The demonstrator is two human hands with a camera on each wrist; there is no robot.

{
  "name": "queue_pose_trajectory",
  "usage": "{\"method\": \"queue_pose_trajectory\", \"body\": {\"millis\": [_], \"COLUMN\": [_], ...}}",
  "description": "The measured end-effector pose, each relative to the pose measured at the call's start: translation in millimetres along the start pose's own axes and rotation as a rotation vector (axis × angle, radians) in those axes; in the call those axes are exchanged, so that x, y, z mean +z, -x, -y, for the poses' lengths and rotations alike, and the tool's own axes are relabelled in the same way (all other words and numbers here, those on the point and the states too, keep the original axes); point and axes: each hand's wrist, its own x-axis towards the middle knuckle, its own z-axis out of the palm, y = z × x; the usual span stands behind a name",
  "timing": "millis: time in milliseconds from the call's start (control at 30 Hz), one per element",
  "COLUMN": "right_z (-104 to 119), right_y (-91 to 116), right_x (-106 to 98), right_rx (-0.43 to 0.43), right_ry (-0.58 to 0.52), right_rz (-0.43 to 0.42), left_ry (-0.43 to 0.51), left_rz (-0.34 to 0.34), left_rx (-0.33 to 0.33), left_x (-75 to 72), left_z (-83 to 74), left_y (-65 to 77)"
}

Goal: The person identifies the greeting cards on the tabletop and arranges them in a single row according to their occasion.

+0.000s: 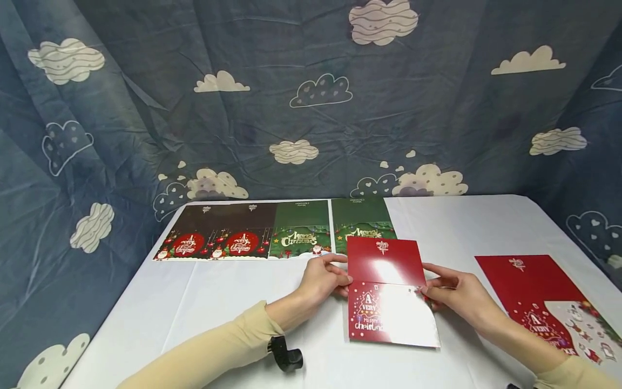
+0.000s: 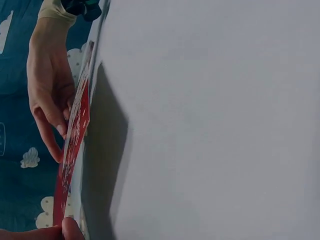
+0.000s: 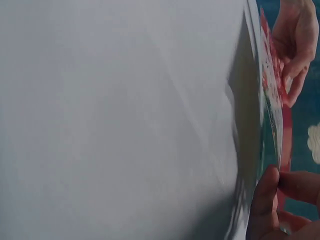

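In the head view, an unfolded red Christmas card [image 1: 386, 265] is held above the white table, its crease running across the middle and a bright glare on it. My left hand [image 1: 320, 281] pinches its left edge near the crease. On the opposite edge my right hand [image 1: 461, 297] pinches it between thumb and fingers. The left wrist view catches the card [image 2: 75, 135] nearly edge-on, with a shadow on the tabletop. From the right wrist, the card [image 3: 272, 95] also looks thin and tilted, with my right thumb and fingers [image 3: 265, 200] at its lower end.
Along the table's back edge lie two dark cards with red ornaments [image 1: 243, 243] and two green Christmas cards [image 1: 301, 232], all unfolded. The held card overlaps the nearer green one in view. Another red card [image 1: 539, 281] lies at the right. Behind hangs a blue cloud-print curtain [image 1: 262, 124].
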Motion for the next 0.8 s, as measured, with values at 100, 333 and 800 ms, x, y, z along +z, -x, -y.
{"method": "queue_pose_trajectory", "body": {"millis": [100,333,800], "right_z": [1,3,-7], "right_y": [-5,-20,-58], "right_x": [-11,-36,-80], "right_rx": [-0.004,-0.023,-0.058], "right_ry": [-0.001,0.032,0.140], "right_rz": [-0.014,-0.013,-0.036], "left_ry": [0.007,0.070,0.106], "left_rz": [0.004,-0.011,-0.102], "left_rx": [0.013,0.026,0.082], "left_x": [6.1,22.2,61.5], "left_z": [-5.3,-10.4,-14.0], "left_y": [-12.9,-40.2,-84.5]}}
